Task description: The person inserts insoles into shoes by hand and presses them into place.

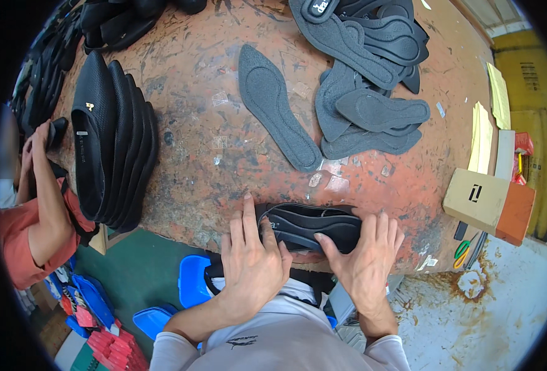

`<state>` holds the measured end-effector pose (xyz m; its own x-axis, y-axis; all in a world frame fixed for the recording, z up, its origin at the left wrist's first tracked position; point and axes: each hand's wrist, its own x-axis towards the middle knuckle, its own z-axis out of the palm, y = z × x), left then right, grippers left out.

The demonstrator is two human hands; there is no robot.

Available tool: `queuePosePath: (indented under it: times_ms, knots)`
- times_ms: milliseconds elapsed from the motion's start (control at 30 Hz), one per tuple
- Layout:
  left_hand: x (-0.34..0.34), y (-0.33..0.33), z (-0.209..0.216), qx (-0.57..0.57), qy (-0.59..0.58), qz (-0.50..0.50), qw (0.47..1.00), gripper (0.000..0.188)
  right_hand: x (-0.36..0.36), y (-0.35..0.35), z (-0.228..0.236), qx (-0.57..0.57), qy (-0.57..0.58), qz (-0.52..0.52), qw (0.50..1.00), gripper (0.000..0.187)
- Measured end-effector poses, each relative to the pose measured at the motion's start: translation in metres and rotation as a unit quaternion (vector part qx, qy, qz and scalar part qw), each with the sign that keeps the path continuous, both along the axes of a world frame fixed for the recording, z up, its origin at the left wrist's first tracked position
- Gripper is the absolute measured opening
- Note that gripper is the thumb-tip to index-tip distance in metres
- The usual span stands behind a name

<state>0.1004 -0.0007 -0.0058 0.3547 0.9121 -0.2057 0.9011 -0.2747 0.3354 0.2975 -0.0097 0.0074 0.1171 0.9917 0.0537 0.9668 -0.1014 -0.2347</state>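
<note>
A black shoe (341,214) lies along the table's front edge, with a dark insole (301,226) visible inside its opening. My left hand (253,260) is at the shoe's left end, one fingertip on the insole and the other fingers stretched past the outside. At the right end my right hand (365,263) grips the shoe, thumb inside over the insole and fingers around the outer side. Beyond the shoe lies a single dark grey insole (278,111), pointed end away from me. To its right is a loose pile of grey insoles (360,68).
Nested black pointed shoes (116,142) stand at the table's left, with more black shoes (116,25) behind. Another person's arm (51,198) is at the left edge. Boxes (478,198), yellow papers (481,136) and scissors (461,255) lie right. Blue bins (193,281) sit below.
</note>
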Motion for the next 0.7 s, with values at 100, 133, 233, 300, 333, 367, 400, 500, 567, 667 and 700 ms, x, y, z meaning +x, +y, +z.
queuePosePath:
  times_ms: [100,133,233,300,333,367,400,500,567,667,700]
  knots:
    - [0.000,-0.004,-0.002,0.005,0.012,-0.008,1.000,0.055,0.005,-0.006,-0.005,-0.075,0.019,-0.039,0.996,0.066]
    - [0.002,-0.005,-0.003,0.000,0.017,-0.009,1.000,0.055,0.005,-0.008,-0.009,-0.061,0.023,-0.036,0.997,0.065]
    - [0.001,-0.004,-0.004,-0.006,0.006,-0.008,1.000,0.055,0.003,-0.014,-0.024,-0.060,-0.004,-0.033,0.998,0.065]
    - [-0.001,0.001,-0.002,-0.009,-0.012,-0.011,1.000,0.055,0.005,-0.016,-0.030,-0.076,0.010,-0.025,0.997,0.062]
    - [-0.005,0.004,-0.001,0.004,-0.032,-0.012,0.999,0.052,0.008,-0.013,-0.032,-0.046,0.016,-0.003,0.999,0.060]
    - [-0.007,0.007,0.002,-0.009,-0.048,-0.037,0.998,0.049,0.012,-0.008,-0.032,-0.070,0.016,-0.021,0.997,0.060]
    - [-0.013,0.008,0.005,0.029,-0.056,-0.021,0.998,0.049,0.017,0.000,-0.031,-0.083,0.050,0.003,0.995,0.057]
    - [-0.015,0.003,0.008,-0.029,-0.135,-0.150,0.979,0.041,0.031,0.025,-0.017,-0.057,0.088,0.059,0.993,0.045]
    - [0.000,-0.011,-0.002,0.060,-0.193,-0.285,0.937,0.035,0.030,0.032,0.000,-0.033,0.128,0.063,0.989,0.036]
    - [0.039,-0.030,-0.040,0.027,-0.279,-0.200,0.939,0.036,-0.002,0.001,0.036,-0.120,0.121,0.080,0.982,0.035]
    - [0.045,-0.031,-0.054,-0.032,-0.266,-0.189,0.945,0.038,-0.012,-0.012,0.042,-0.195,0.093,0.072,0.974,0.046]
